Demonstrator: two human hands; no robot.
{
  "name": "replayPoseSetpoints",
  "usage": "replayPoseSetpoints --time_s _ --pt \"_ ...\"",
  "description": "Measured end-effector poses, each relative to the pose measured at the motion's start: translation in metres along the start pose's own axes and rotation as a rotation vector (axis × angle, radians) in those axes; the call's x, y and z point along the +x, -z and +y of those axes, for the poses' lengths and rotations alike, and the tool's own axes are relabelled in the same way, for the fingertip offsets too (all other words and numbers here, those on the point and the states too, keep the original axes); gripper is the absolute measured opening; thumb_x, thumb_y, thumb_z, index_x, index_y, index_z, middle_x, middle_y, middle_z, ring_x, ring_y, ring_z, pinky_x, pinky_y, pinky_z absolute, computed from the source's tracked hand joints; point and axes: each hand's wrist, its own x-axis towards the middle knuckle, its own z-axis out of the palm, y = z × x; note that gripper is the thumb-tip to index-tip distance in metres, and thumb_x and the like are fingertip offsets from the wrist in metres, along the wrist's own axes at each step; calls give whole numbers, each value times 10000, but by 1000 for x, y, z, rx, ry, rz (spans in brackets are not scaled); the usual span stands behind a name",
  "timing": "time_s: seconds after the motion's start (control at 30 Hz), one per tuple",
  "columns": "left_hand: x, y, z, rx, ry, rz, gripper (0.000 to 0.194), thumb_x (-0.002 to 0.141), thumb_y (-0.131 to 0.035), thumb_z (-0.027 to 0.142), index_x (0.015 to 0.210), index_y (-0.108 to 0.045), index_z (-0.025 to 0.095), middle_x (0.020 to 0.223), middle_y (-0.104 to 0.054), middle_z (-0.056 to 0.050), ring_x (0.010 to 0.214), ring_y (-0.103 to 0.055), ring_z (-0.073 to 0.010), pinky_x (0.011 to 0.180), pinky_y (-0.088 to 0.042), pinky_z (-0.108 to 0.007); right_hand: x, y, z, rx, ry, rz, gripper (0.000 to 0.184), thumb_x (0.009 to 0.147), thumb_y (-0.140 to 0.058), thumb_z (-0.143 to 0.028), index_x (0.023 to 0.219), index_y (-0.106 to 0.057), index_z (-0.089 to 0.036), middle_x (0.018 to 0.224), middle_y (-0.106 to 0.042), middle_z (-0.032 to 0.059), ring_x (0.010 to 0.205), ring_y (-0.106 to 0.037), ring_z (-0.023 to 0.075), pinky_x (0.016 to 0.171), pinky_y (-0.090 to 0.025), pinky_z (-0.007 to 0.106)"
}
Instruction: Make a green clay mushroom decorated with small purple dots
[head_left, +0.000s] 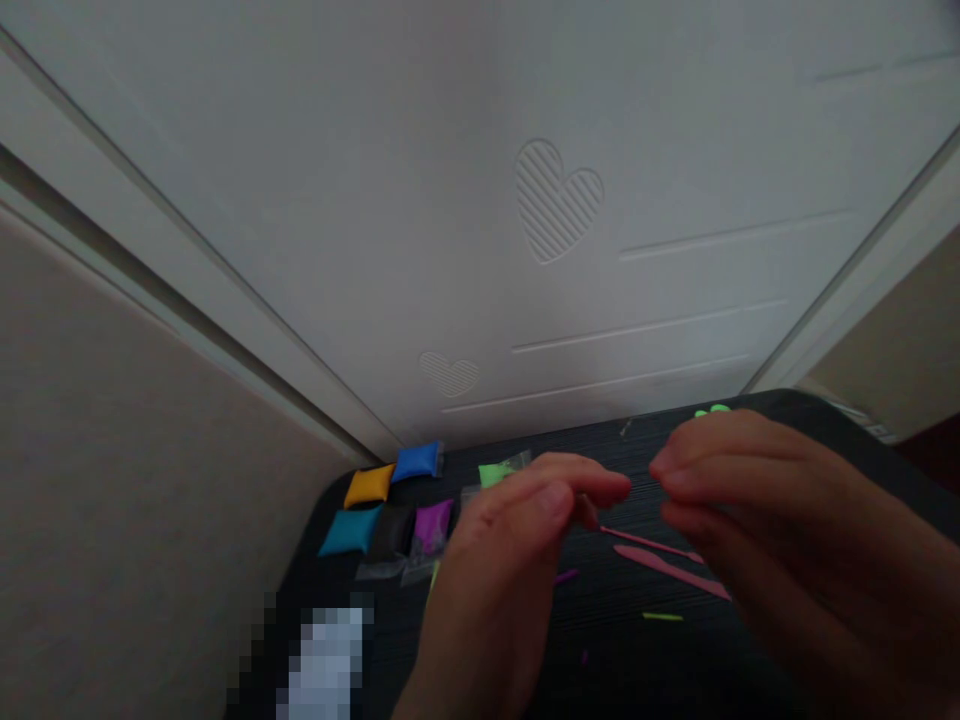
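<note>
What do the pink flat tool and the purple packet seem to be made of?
The pink flat tool is probably smooth, dull plastic, judging by its even colour and thin blade. The purple packet looks wrapped in thin, glossy plastic film: its lower end is see-through. The filling I cannot identify.

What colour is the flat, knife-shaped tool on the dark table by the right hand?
The flat, knife-shaped tool is pink, best seen in the head view.
</note>
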Motion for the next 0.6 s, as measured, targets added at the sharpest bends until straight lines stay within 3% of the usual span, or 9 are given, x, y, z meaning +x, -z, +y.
replayPoseSetpoints --time_s 0.07,0.2,0.4,0.6 --pt "-3 -8 -1 15 -34 14 231 773 -462 196 827 -686 182 886 -626 -47 891 -523 -178 834 -401 -300 0 4 5 15 39 -82 294 712 -583 -50 971 -567 -189 942 -577 -10 890 -529 98 772 -435 174" --pt "-5 -15 -2 23 -99 25 219 768 -487 194 818 -694 242 897 -638 -11 898 -541 -154 845 -419 -268 0 4 8 -9 29 -97 308 707 -590 -51 977 -575 -199 952 -567 -9 914 -516 98 803 -424 174" --pt "-3 -8 4 152 -97 22 188 763 -522 244 773 -699 306 875 -634 -3 877 -553 -177 832 -439 -324 0 3 7 -29 14 -103 296 708 -600 -72 971 -579 -205 943 -557 -8 890 -516 89 754 -440 172" --pt "-5 -7 5 322 -127 38 207 762 -523 192 836 -697 275 919 -627 -14 900 -562 -181 811 -436 -296 4 3 10 -48 34 -121 235 723 -594 -101 942 -586 -185 909 -566 1 847 -527 86 724 -454 173"
